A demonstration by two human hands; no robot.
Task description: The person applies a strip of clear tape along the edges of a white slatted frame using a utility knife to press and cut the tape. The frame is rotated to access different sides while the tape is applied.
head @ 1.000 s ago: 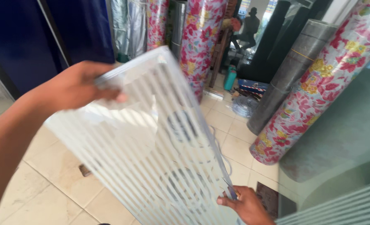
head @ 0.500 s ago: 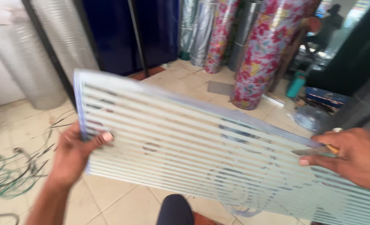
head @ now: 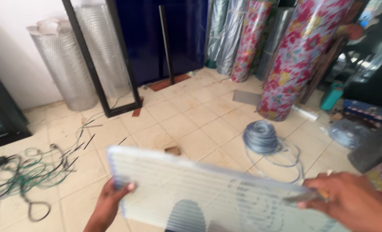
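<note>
Left hand (head: 109, 204): fingers closed on the left edge of the ribbed glass panel (head: 199, 193), thumb on top at the near-left corner, remaining fingers hidden beneath. Right hand (head: 350, 202): fingers curled narrow, pinching the panel's right edge; the exact contact is blurred by motion.

One panel, held between the two hands, roughly flat and slightly tilted, above the tiled floor (head: 191, 116). It spans from the left hand at 9 o'clock to the right hand at 3 o'clock.

Beyond the panel, on the floor: one coil of bluish hose (head: 264, 137) at 1 o'clock; one tangle of green wire (head: 27, 172) at 9 o'clock; one small brown block (head: 173, 150) at 12 o'clock, just past the panel's far edge.

Against the far wall: two silver mesh rolls (head: 70, 64) at 11 o'clock, one black frame (head: 100, 60) leaning in front of them, one blue sheet (head: 165, 34) at 12 o'clock. Floral-patterned rolls (head: 302, 56) stand at 1 to 2 o'clock; at least two are distinguishable.
</note>
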